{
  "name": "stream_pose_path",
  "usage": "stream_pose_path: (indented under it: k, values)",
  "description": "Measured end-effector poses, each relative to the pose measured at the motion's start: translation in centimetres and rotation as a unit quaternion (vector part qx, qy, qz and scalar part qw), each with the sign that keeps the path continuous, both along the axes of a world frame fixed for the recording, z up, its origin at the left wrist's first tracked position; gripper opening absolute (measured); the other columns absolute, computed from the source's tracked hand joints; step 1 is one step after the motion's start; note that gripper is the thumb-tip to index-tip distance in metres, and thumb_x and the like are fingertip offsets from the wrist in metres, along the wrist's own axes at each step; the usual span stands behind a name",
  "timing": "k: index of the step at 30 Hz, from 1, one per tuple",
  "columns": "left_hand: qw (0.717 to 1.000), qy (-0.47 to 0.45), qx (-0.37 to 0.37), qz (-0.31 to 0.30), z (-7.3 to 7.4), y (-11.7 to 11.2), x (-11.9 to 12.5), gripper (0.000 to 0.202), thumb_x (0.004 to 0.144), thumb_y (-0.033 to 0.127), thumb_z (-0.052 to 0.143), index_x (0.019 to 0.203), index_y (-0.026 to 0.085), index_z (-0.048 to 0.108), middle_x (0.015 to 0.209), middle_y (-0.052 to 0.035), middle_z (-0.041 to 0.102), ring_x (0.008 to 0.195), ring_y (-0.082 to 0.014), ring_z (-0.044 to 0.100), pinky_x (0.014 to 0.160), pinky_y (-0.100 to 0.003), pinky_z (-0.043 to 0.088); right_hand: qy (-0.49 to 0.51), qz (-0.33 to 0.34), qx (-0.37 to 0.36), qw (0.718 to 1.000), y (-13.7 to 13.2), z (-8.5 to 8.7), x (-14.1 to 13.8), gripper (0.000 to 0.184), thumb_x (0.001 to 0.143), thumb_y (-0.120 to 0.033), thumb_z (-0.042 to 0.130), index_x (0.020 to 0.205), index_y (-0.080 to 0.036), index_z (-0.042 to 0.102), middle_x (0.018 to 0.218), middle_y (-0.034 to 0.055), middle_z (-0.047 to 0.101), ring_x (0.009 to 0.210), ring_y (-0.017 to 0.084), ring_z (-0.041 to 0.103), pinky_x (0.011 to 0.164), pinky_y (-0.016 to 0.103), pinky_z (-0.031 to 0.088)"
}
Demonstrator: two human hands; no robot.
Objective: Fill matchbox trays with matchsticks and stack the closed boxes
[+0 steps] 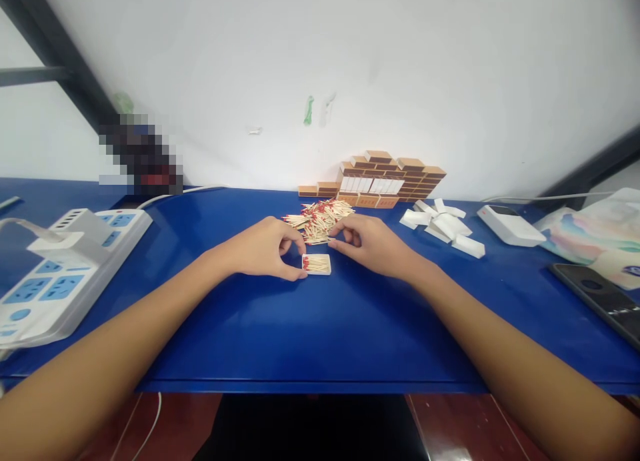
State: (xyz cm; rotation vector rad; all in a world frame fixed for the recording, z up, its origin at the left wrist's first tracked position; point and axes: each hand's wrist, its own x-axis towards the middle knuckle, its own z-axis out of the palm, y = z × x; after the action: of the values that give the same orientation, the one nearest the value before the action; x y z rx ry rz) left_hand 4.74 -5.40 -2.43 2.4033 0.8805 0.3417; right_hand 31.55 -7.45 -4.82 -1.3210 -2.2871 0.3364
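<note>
A small white matchbox tray [320, 273] lies on the blue table, with red-headed matches [317, 263] inside, their heads toward the left end. My left hand [263, 249] holds that end between thumb and fingers. Just behind the tray is a loose pile of matches [320, 215]. At the pile's right front edge is my right hand [369, 244], its thumb and fingertips drawn close together. Whatever is between those fingertips is too small to make out.
Stacked matchboxes [385, 177] stand against the wall. Empty white trays [445, 224] lie heaped at right, near a white device [510, 225], a phone [600, 301] and a plastic packet [600, 231]. A power strip [75, 294] with plugged-in chargers occupies the left.
</note>
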Motion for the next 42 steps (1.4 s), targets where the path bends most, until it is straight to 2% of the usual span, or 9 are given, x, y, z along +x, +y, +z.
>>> stream_pose_path:
  k: [7,12,17,20,24,30,36,39,42]
  values:
    - [0.999,-0.032,0.002,-0.008,-1.1,-0.4,0.7,0.035,0.075,0.047,0.083,0.093,0.018,0.079,0.058,0.0067,0.049,0.051,-0.0081,0.039,0.051,-0.024,0.028,0.019,0.007,0.007,1.0,0.5,-1.6,-1.4,0.01,0.096,-0.03,0.066,0.095,-0.02,0.064,0.079,-0.0013,0.056,0.072,0.015,0.049,0.066,0.028,0.033]
    - [0.999,-0.032,0.02,-0.004,-1.3,-1.0,1.3,0.032,0.075,0.045,0.082,0.092,0.018,0.078,0.058,0.0072,0.05,0.049,-0.0079,0.039,0.053,-0.024,0.031,0.036,0.022,0.031,0.999,0.3,-1.8,-1.7,0.009,0.097,-0.026,0.067,0.104,-0.022,0.065,0.09,0.001,0.06,0.075,0.016,0.05,0.069,0.028,0.036]
    - [0.999,-0.016,0.038,0.002,-1.2,-1.0,1.2,0.033,0.075,0.047,0.082,0.093,0.018,0.078,0.057,0.0072,0.047,0.05,-0.0084,0.038,0.052,-0.024,0.03,0.036,0.045,0.036,0.998,0.9,-1.8,-2.2,0.001,0.098,-0.021,0.065,0.097,-0.021,0.065,0.094,0.0024,0.061,0.08,0.017,0.053,0.071,0.028,0.037]
    - [0.999,-0.015,0.039,0.009,-1.4,-0.8,1.1,0.033,0.077,0.047,0.08,0.096,0.019,0.078,0.056,0.0081,0.042,0.049,-0.0085,0.037,0.051,-0.024,0.028,0.03,0.046,0.03,0.998,1.2,-1.9,-2.2,0.005,0.1,-0.022,0.063,0.095,-0.021,0.065,0.097,0.0034,0.062,0.086,0.017,0.056,0.073,0.028,0.038]
    - [0.998,0.004,0.061,0.01,-1.4,-0.9,1.1,0.031,0.08,0.045,0.079,0.098,0.02,0.078,0.056,0.0081,0.042,0.049,-0.0086,0.036,0.052,-0.025,0.028,0.015,0.051,0.02,0.998,1.3,-1.8,-2.1,0.006,0.101,-0.025,0.064,0.097,-0.021,0.066,0.1,0.0035,0.063,0.09,0.018,0.057,0.075,0.029,0.038]
    - [0.994,0.027,0.105,0.001,-0.7,-1.3,1.4,0.03,0.08,0.043,0.076,0.099,0.02,0.078,0.058,0.0065,0.051,0.052,-0.0097,0.044,0.056,-0.025,0.032,-0.007,0.035,-0.013,0.999,1.0,-0.9,-2.3,0.007,0.1,-0.021,0.066,0.093,-0.019,0.063,0.101,0.0039,0.063,0.09,0.018,0.058,0.075,0.029,0.039]
    - [0.992,0.023,0.124,-0.009,-1.1,-1.5,1.6,0.031,0.081,0.046,0.075,0.095,0.02,0.078,0.057,0.0059,0.051,0.051,-0.0103,0.044,0.056,-0.025,0.033,-0.059,0.013,-0.046,0.997,0.9,-0.6,-2.7,0.01,0.103,-0.023,0.061,0.094,-0.019,0.061,0.104,0.0062,0.064,0.09,0.018,0.058,0.074,0.029,0.038]
    - [0.991,0.022,0.129,-0.01,-1.2,-1.6,1.7,0.031,0.08,0.047,0.075,0.094,0.02,0.077,0.058,0.0056,0.053,0.051,-0.0104,0.045,0.056,-0.025,0.033,-0.084,0.011,-0.045,0.995,0.9,-0.6,-2.1,0.011,0.105,-0.024,0.058,0.095,-0.018,0.06,0.106,0.0074,0.063,0.09,0.019,0.058,0.075,0.03,0.039]
    - [0.991,0.024,0.13,-0.007,-1.1,-1.6,1.6,0.03,0.08,0.047,0.075,0.093,0.02,0.077,0.058,0.0059,0.053,0.051,-0.01,0.046,0.056,-0.025,0.032,-0.066,0.004,-0.041,0.997,0.7,0.0,-0.7,0.01,0.106,-0.022,0.056,0.097,-0.019,0.058,0.105,0.0073,0.063,0.091,0.02,0.057,0.077,0.031,0.04]
